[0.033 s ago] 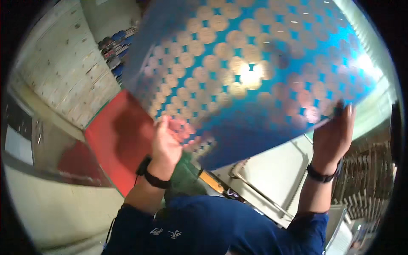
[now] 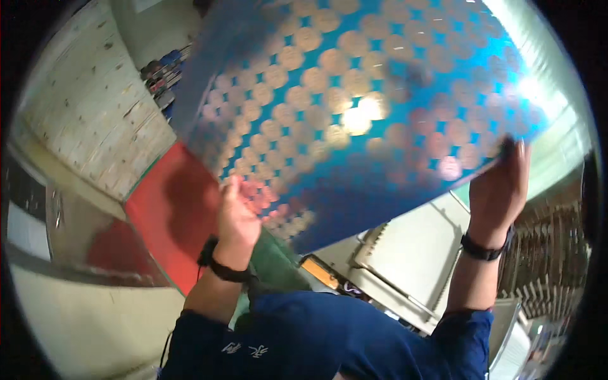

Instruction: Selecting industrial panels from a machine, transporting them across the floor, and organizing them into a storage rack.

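Observation:
A large glossy blue sheet patterned with rows of round gold and copper-coloured discs spans the upper middle, tilted, with a bright light reflected on it. My left hand is closed on its near left edge, the thumb on the patterned face and the other fingers mostly hidden. At the near right edge my right hand grips the same sheet, some of its fingers out of sight. The sheet hangs in the air between both hands, and dark bands circle both wrists.
Below and left of the sheet lies a red flat surface, with a pale speckled panel beyond it. Under the sheet's near edge sit a white panel with a metal bar and an orange block-like thing. A slatted rack stands at right.
The sheet has shifted slightly left in the picture, and my left hand has moved left with it. Both hands keep their hold.

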{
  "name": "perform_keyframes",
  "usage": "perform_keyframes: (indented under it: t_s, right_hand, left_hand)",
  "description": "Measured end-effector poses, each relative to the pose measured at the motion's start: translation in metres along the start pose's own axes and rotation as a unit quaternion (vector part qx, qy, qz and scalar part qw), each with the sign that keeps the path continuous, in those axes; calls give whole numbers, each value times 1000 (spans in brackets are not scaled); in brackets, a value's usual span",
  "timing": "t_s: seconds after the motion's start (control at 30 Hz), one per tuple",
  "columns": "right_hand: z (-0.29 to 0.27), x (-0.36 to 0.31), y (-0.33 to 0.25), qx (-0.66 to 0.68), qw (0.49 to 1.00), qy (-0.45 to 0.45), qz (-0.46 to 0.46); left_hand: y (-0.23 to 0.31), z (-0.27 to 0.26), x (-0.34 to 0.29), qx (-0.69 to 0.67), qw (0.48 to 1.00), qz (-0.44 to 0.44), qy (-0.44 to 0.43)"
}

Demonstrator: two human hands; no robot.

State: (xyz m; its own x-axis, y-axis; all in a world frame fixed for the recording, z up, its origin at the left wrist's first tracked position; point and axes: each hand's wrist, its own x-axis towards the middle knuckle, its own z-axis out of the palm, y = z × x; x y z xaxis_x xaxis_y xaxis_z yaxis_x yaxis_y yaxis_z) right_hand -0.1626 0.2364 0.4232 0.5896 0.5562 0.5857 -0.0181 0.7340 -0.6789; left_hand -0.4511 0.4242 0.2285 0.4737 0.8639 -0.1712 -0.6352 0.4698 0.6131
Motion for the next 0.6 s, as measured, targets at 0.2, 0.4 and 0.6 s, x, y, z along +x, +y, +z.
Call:
perform_keyframes:
  t_s: [0.2, 0.4, 0.6]
  right_hand:
    - [97, 41, 124, -1, 996, -35, 86]
    - [177, 73, 223, 16, 983, -34, 178]
    - [179, 97, 291, 47, 968, -15, 247]
  left_hand:
    - [126, -120, 63, 37, 988, 60, 138]
    - [199, -202, 100, 89, 980, 78, 158]
    - [216, -222, 129, 92, 985, 47, 140]
